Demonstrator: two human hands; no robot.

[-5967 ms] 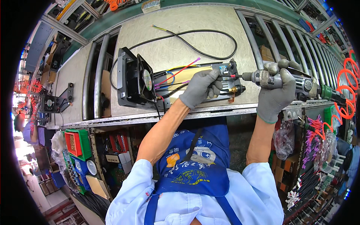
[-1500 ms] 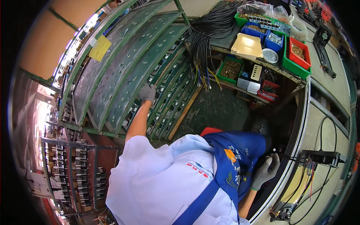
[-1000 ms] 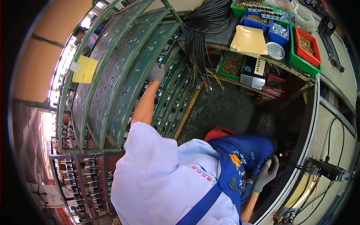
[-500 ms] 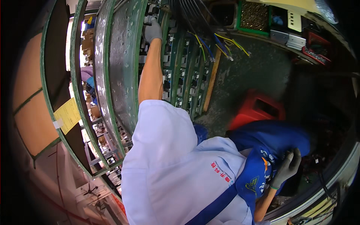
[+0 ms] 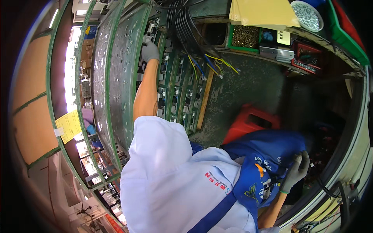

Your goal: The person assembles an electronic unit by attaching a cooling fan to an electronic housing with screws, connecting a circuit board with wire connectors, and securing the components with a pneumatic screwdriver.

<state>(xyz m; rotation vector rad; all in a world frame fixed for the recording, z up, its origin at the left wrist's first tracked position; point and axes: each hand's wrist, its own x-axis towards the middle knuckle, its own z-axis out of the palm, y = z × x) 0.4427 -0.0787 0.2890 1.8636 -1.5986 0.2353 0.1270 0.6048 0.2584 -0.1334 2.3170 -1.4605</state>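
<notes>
My left hand (image 5: 150, 51), in a grey glove, reaches far up to the green rack (image 5: 168, 77), at the end of its outermost row. Its fingers are curled in among small black and grey parts, and what they hold is hidden. Several rows of these small parts (image 5: 176, 91) sit between the rack's green rails. My right hand (image 5: 297, 173), also gloved, hangs over my blue apron (image 5: 260, 149) at the lower right. Its thumb and fingers stand apart with nothing visible between them. Black cables (image 5: 182, 27) with yellow and blue wire ends hang just right of the rack.
A red plastic stool (image 5: 248, 122) stands on the dark green floor (image 5: 256, 77). Along the far bench lie a green-rimmed bin of brass-coloured pieces (image 5: 244, 37), a red bin (image 5: 307, 56), yellow sheets (image 5: 260, 13) and a white bowl (image 5: 307, 15). A yellow paper (image 5: 69, 126) hangs on a frame.
The whole view has shifted, so the bench, cables and stool appear farther left and lower. My left hand stays at the rack's outer row; my right hand stays by the apron.
</notes>
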